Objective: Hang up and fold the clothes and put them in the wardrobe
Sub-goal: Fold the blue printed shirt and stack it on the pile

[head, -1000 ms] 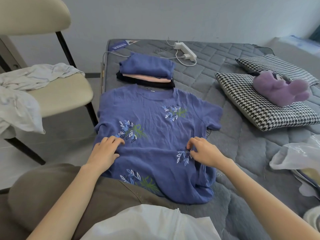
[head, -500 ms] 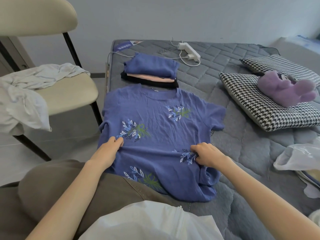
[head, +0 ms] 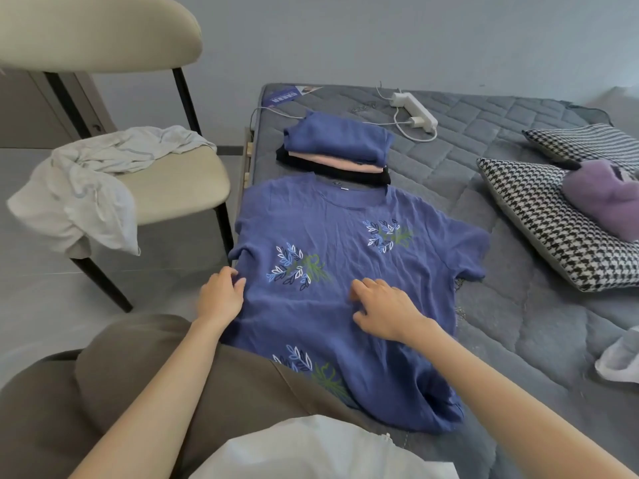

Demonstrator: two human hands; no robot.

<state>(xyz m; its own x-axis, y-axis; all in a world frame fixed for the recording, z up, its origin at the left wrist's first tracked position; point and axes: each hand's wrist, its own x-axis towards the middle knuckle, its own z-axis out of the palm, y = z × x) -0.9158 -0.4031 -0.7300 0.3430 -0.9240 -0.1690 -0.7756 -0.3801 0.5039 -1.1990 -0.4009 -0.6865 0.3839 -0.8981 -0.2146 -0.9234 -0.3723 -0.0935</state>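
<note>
The right hand lies flat on the shirt, palm down, fingers spread and straight, gripping nothing. The left hand is at the shirt's left edge, just below the sleeve, with its fingers bent onto the cloth. Whether they pinch the fabric or only rest there I cannot tell.

There is one shirt under the hands. It is blue, front up, spread on the near left corner of the bed, with its collar away from the person and both short sleeves out to the sides. Three leaf motifs show on it. Its hem drapes over the person's knee, which is in brown trousers.

Just beyond the collar, touching it, sits one stack of three folded pieces: blue on top, pink in the middle, black at the bottom. Behind the stack lies one white power strip with one plug in it and a white cable trailing off to the left.

To the right, well apart from the shirt, are two houndstooth pillows. The nearer one carries one purple plush toy, and the farther one lies behind it. One white bag shows at the right edge, its contents hidden.

On the floor left of the bed stands one chair. On its seat is a crumpled white cloth, which hangs off the left side.
</note>
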